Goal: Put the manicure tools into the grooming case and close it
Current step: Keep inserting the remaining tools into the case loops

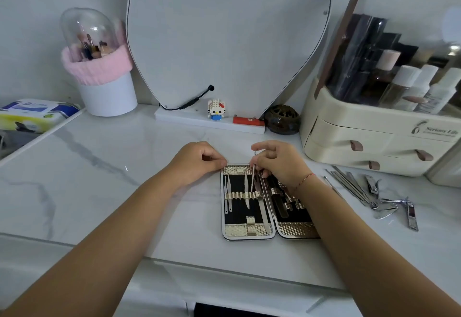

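i see right hand point(279, 160) pinching the thin tool point(253, 179), long axis along the grooming case point(239, 230), tip at its strap point(239, 195); left hand point(197, 163) curled at far corner, grip unclear.

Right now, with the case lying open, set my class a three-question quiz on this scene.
1. True or false: the grooming case is closed.
2. What does the right hand pinch? A a thin metal tool, B a nail clipper, C a brush.
3. Fill in: the loose tools lie on the table to the case's ____.
Key: 1 false; 2 A; 3 right.
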